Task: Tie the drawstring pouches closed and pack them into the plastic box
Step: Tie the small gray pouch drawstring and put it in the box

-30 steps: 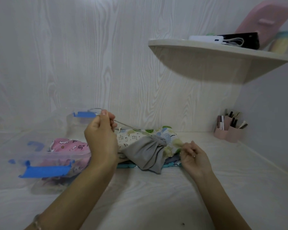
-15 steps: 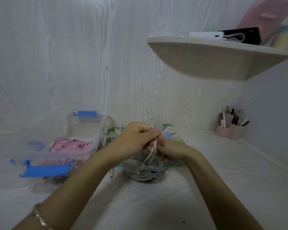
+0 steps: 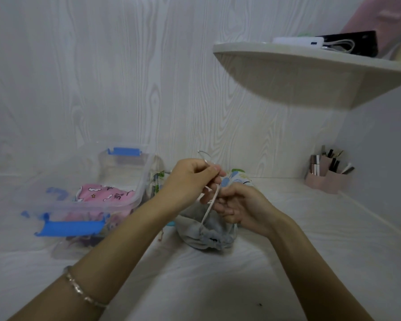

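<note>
Both hands, pulled apart a second ago, are now meeting above the grey pouch [image 3: 200, 236] lying on the table [image 3: 287, 262]. The left hand [image 3: 190, 179] is pinching the drawstring [image 3: 209, 208], and the right hand [image 3: 239, 209] is curling round it lower down. The plastic box [image 3: 145, 177] to the left is holding a pink pouch [image 3: 102, 193].

Pale wood-grain wall [image 3: 102, 77] meets a white tabletop [image 3: 195, 274], with a curved corner shelf [image 3: 299, 72] above.

A white wood-grain table [image 3: 218, 286] carries a clear plastic box [image 3: 123, 172] with blue clasps, a grey drawstring pouch [image 3: 204, 237] just right of the box, what look like printed pouches [image 3: 239, 178] half-hidden beyond it, and a pink pen holder [image 3: 326, 181] well to the box's right.
</note>
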Demonstrator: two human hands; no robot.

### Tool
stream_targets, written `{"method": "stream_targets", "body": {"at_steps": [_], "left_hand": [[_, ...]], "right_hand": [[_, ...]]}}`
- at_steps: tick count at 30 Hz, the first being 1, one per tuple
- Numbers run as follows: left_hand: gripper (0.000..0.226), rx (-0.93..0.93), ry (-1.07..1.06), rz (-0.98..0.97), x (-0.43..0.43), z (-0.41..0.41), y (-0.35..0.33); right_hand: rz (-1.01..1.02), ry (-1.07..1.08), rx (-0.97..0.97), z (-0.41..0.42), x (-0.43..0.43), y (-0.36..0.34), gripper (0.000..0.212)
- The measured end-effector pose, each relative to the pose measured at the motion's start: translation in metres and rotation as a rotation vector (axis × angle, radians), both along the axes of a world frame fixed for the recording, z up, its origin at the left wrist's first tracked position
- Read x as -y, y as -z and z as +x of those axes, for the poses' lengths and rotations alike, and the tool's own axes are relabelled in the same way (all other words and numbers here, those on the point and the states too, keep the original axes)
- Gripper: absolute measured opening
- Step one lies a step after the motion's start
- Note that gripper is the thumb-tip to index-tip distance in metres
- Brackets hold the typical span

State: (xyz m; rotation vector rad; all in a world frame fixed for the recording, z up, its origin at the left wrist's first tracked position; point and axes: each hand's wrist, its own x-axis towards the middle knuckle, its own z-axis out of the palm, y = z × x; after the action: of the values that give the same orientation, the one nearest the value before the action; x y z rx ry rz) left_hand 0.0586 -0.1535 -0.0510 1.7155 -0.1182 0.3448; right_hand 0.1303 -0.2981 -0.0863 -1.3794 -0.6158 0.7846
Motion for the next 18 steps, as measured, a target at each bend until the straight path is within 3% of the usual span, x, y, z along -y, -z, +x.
{"method": "stream_targets", "body": {"at_steps": [4, 8, 11, 15, 18], "left_hand": [[0.021, -0.042, -0.065, 0.051, -0.001, 0.007, 0.02], [0.03, -0.151, 0.082, 0.065, 0.007, -0.002, 0.038], [0.031, -0.071, 0.048, 0.276, 0.008, -0.003, 0.053], [0.032, -0.074, 0.016, 0.459, 0.0, -0.003, 0.061], [0.04, -0.083, -0.062, 0.497, -0.008, -0.003, 0.06]], "right_hand": [[0.023, 0.018, 0.077, -0.006, 0.006, 0.005, 0.024], [0.02, 0.116, 0.107, -0.01, 0.005, 0.012, 0.028], [0.04, 0.187, 0.098, -0.013, 0.004, 0.015, 0.027], [-0.113, 0.329, 0.247, -0.016, 0.004, 0.019, 0.025], [-0.155, 0.369, 0.252, -0.018, 0.006, 0.018, 0.018]]}}
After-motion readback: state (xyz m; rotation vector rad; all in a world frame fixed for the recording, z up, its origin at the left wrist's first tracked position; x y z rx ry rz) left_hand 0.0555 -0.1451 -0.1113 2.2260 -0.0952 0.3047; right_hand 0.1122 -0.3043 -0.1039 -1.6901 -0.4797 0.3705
